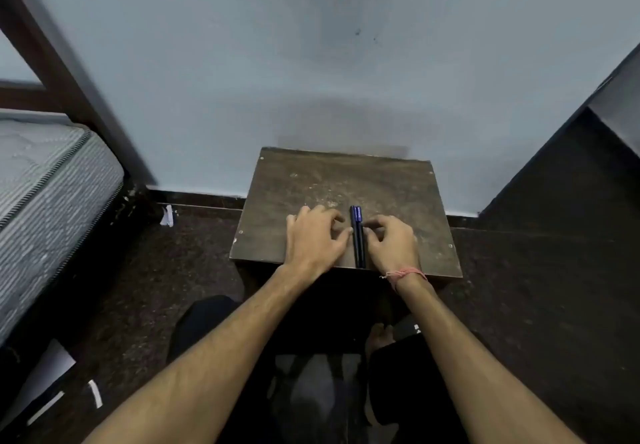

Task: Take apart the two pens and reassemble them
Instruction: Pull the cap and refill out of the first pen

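Observation:
Two dark blue pens (358,235) lie side by side, whole, on a small worn wooden table (346,180), their lengths running from the near edge away from me. My left hand (317,235) rests on the table just left of them, its thumb tip touching the left pen. On the other side, my right hand (393,241) lies with loosely curled fingers, fingertips against the right pen. Neither hand holds a pen. A red thread is tied round my right wrist.
A pale blue wall rises right behind the table. A bed with a grey mattress (45,194) and dark wooden frame stands at the left. Dark furniture (571,173) fills the right side. The floor is dark stone, with paper scraps (167,215) near the bed.

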